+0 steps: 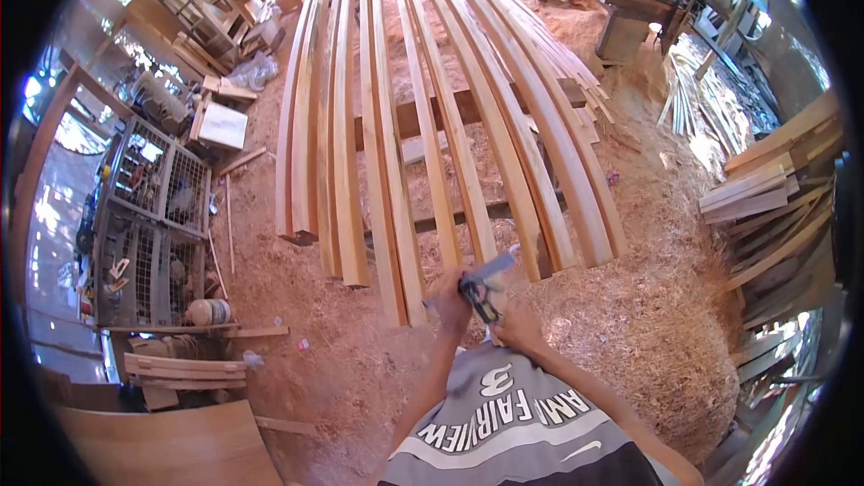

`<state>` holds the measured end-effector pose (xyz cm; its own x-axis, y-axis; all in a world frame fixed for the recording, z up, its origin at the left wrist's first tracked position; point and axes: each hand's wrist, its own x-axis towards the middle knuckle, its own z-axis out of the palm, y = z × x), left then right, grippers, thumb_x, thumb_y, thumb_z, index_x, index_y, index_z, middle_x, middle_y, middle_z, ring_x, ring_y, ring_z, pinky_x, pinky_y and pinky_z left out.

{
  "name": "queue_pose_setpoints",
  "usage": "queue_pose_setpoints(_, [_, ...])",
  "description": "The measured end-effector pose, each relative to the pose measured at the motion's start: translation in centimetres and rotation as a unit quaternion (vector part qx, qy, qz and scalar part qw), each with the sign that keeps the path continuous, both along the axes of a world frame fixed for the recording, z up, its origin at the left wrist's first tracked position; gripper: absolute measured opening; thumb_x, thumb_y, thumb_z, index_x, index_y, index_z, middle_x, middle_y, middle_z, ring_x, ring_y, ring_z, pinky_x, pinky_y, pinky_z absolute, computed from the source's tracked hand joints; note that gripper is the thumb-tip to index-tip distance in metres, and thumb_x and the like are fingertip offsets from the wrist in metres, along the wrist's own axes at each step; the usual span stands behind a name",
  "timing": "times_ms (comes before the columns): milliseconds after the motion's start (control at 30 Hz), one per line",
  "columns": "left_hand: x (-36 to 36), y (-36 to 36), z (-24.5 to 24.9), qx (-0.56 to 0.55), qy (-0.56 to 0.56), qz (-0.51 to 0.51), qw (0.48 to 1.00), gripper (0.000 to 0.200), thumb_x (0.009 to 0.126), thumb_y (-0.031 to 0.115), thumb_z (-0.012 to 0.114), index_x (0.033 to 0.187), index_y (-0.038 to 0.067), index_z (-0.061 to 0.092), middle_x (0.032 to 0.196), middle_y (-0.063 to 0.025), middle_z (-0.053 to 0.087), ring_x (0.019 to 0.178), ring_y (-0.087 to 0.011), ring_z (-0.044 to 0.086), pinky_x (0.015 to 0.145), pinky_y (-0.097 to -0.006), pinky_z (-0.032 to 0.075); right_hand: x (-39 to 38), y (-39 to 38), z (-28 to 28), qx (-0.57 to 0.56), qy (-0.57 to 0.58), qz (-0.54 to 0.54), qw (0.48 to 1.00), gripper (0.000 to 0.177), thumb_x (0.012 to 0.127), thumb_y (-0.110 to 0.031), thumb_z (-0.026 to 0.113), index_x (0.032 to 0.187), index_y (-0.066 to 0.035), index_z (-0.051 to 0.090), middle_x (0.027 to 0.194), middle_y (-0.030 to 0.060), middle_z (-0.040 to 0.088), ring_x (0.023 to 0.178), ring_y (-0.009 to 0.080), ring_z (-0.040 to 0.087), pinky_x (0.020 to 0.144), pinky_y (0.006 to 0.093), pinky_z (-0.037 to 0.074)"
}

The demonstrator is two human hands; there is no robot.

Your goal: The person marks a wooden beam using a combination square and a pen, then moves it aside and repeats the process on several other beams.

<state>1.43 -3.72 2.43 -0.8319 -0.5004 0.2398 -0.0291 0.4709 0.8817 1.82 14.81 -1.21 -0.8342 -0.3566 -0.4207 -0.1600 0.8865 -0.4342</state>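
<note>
Left hand (449, 293) and right hand (518, 325) together grip a small dark object (478, 298).

A person wears a grey jersey (517, 418) with white lettering reading "FAIRVIEW", a white numeral 3, a white band and a black panel bearing a white swoosh.

The long curved planks (432, 126) are pale honey-tan, streaked with lighter cream grain and warmer orange along their edges. The sawdust floor (648, 306) beneath is a speckled reddish tan, yellower where it heaps on the right. The tool (479, 295) is black; the strip (497, 265) against it is pale bluish grey. The shirt (522, 423) is grey with white lettering, a white numeral and a black band. The wire cage (157, 216) is dull grey mesh, and the board (222, 126) near it is white.
</note>
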Motion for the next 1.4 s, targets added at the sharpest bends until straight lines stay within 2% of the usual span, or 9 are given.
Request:
queue_pose_setpoints(100, [-4.4,-0.6,-0.7,-0.108,0.063,0.061,0.990,0.013,0.084,0.005,0.072,0.097,0.005,0.070,0.082,-0.0130,0.066,0.077,-0.0331,0.066,0.066,-0.0428,0.049,-0.2,0.6,-0.8,0.004,-0.005,0.040,0.999,0.059,0.086,-0.045,0.073,0.116,0.004,0.060,0.113,0.0297,0.068,0.101,0.0481,0.070,0.085,0.0558,0.057])
queue_pose_setpoints(167, [-7.0,-1.3,-2.9,-0.198,0.004,0.134,0.971,0.013,0.086,0.007,0.071,0.099,0.006,0.069,0.085,-0.0144,0.065,0.082,-0.0377,0.065,0.070,-0.0467,0.049,-0.5,0.6,-1.1,0.003,-0.002,0.053,0.999,0.061,0.086,-0.047,0.072,0.119,0.003,0.057,0.109,0.0259,0.071,0.099,0.0465,0.071,0.083,0.0550,0.058])
queue_pose_setpoints(333, [-8.0,-0.9,-3.4,-0.162,-0.104,0.162,0.968,0.020,0.091,0.009,0.066,0.110,0.012,0.070,0.097,-0.0142,0.055,0.096,-0.0374,0.060,0.082,-0.0524,0.046,-0.4,0.6,0.3,-0.022,-0.003,0.035,0.999,0.063,0.089,-0.050,0.070,0.113,0.007,0.057,0.103,0.0301,0.070,0.089,0.0499,0.071,0.077,0.0577,0.057])
queue_pose_setpoints(633, [-8.5,-1.0,-5.8,-0.166,-0.093,0.186,0.964,0.017,0.092,0.015,0.068,0.104,0.005,0.066,0.100,-0.0176,0.056,0.101,-0.0392,0.057,0.087,-0.0517,0.045,-0.1,0.9,-2.7,-0.043,-0.019,0.049,0.998,0.068,0.090,-0.053,0.069,0.116,0.009,0.056,0.099,0.0306,0.069,0.087,0.0493,0.071,0.075,0.0566,0.058])
queue_pose_setpoints(867, [-9.4,0.1,-8.0,-0.200,-0.103,0.209,0.952,0.024,0.094,0.025,0.067,0.106,0.005,0.067,0.109,-0.0175,0.058,0.109,-0.0398,0.058,0.096,-0.0529,0.044,-1.6,0.8,0.2,-0.047,-0.013,0.118,0.992,0.062,0.091,-0.046,0.067,0.112,0.012,0.057,0.097,0.0347,0.069,0.092,0.0516,0.071,0.076,0.0570,0.057])
queue_pose_setpoints(933, [-9.5,0.3,-8.0,-0.148,-0.145,0.185,0.961,0.026,0.095,0.030,0.066,0.111,0.010,0.068,0.114,-0.0196,0.059,0.109,-0.0412,0.058,0.092,-0.0551,0.046,-0.9,0.5,-2.4,-0.021,-0.040,0.069,0.997,0.063,0.090,-0.046,0.067,0.115,0.011,0.057,0.100,0.0343,0.070,0.095,0.0513,0.071,0.080,0.0575,0.057])
queue_pose_setpoints(1167, [-8.5,0.3,-5.5,-0.193,-0.129,0.118,0.965,0.032,0.086,0.027,0.071,0.115,0.013,0.067,0.124,-0.0170,0.053,0.113,-0.0389,0.055,0.088,-0.0584,0.046,0.0,-0.3,0.2,0.001,0.005,0.017,1.000,0.067,0.085,-0.051,0.070,0.119,0.006,0.060,0.105,0.0327,0.071,0.100,0.0506,0.070,0.087,0.0595,0.055])
queue_pose_setpoints(1300, [-5.9,-0.2,-3.8,-0.222,0.006,0.056,0.973,0.026,0.085,0.020,0.073,0.109,0.009,0.069,0.103,-0.0156,0.059,0.105,-0.0377,0.054,0.085,-0.0492,0.044,-0.2,0.5,-0.7,-0.020,-0.013,-0.022,0.999,0.063,0.079,-0.047,0.075,0.118,0.001,0.064,0.103,0.0305,0.072,0.098,0.0479,0.071,0.086,0.0562,0.056])
queue_pose_setpoints(1400, [-3.5,-0.5,-3.6,-0.204,-0.004,-0.002,0.979,0.030,0.084,0.020,0.076,0.108,0.005,0.069,0.100,-0.0155,0.060,0.101,-0.0380,0.057,0.087,-0.0476,0.044,-0.1,0.2,-0.6,-0.059,-0.022,-0.049,0.997,0.058,0.074,-0.040,0.079,0.116,-0.002,0.067,0.100,0.0291,0.073,0.097,0.0461,0.072,0.085,0.0537,0.057])
